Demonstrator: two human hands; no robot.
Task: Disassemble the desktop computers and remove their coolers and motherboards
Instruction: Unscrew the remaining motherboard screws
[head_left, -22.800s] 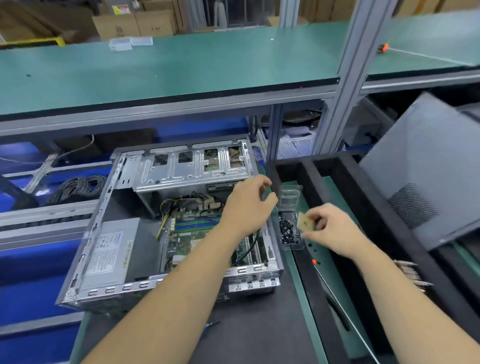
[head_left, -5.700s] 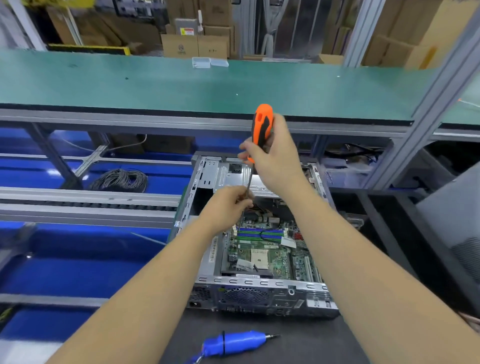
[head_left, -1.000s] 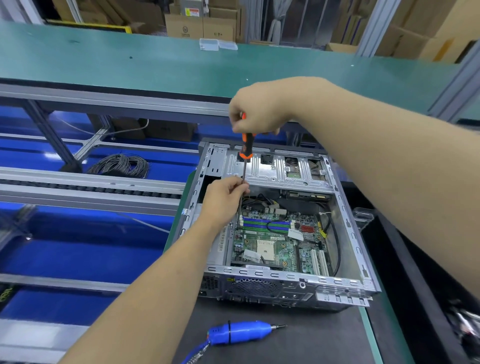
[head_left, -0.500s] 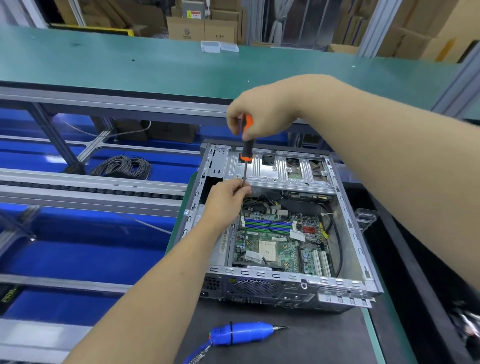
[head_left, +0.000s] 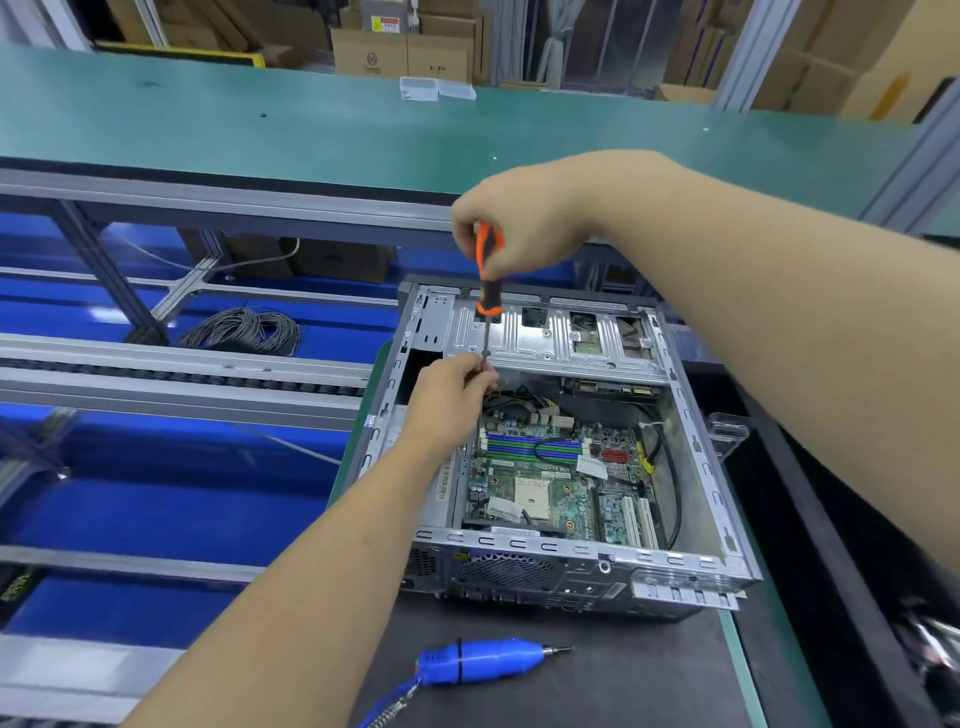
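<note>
Head view, looking down (close) — forward

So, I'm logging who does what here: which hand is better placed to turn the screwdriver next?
Right. The right hand already grips the orange handle of the upright screwdriver from above, free to twist. The left hand pinches the shaft low down inside the computer case, only steadying it.

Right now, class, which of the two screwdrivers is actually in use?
The orange-and-black manual screwdriver, held upright by both hands over the case; the blue electric screwdriver lies untouched on the black mat.
</note>
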